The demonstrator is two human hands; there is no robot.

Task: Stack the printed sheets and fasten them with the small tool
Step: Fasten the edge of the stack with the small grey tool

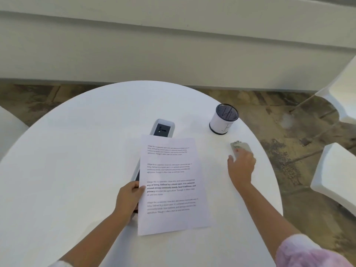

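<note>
Printed sheets at frame centre on the round white bench, left hand pinching their left edge, right hand at right, fingers curled over a small grey stapler, mesh pen cup above it

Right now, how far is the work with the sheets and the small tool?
Done: the sheets look stacked on the table, the left hand gripping their left edge. In hand: the right hand is on the stapler, which sits on the table; whether it is gripped yet is unclear. Left: bring it over and fasten the sheets; no staple shows.
</note>
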